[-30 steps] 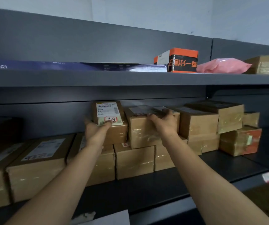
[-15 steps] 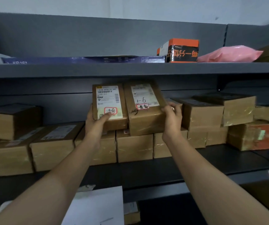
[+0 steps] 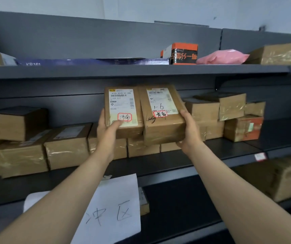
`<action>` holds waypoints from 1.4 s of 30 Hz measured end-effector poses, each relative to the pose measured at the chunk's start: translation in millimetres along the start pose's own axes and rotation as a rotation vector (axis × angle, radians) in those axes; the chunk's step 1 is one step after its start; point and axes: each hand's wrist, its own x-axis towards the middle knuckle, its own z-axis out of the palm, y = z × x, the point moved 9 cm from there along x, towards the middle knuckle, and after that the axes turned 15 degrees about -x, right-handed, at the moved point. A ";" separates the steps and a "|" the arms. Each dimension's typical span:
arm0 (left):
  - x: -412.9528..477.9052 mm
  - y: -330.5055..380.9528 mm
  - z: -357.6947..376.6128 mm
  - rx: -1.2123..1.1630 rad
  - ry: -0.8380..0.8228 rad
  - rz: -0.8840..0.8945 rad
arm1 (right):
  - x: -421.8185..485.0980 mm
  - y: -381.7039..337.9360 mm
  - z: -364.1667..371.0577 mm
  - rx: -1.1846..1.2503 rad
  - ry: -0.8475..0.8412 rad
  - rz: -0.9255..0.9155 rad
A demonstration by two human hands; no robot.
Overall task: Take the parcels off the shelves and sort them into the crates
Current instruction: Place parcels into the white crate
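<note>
I hold two brown cardboard parcels side by side in front of the middle shelf, both tilted so their white labels face me. My left hand [image 3: 108,128] grips the left parcel [image 3: 123,111], whose label carries a red-framed stamp, with the thumb on that label. My right hand [image 3: 188,132] grips the right parcel [image 3: 160,113], marked "1-6", from its right side and underneath. Both are lifted above the row of parcels [image 3: 67,145] that stays on the shelf. No crate is in view.
The grey metal shelf [image 3: 202,155] holds more taped boxes left and right [image 3: 229,110]. The upper shelf carries an orange-black box [image 3: 183,53], a pink bag [image 3: 222,57] and a flat blue box [image 3: 92,61]. A white handwritten sheet [image 3: 113,208] hangs on the shelf edge below.
Both hands have lifted the two parcels off the stack and tipped them towards me. The view has also pulled back and lowered, showing the sheet below.
</note>
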 end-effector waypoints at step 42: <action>-407.2 -647.4 607.7 0.340 -0.825 -1.036 | -83.6 222.1 -860.6 -0.145 1.189 0.619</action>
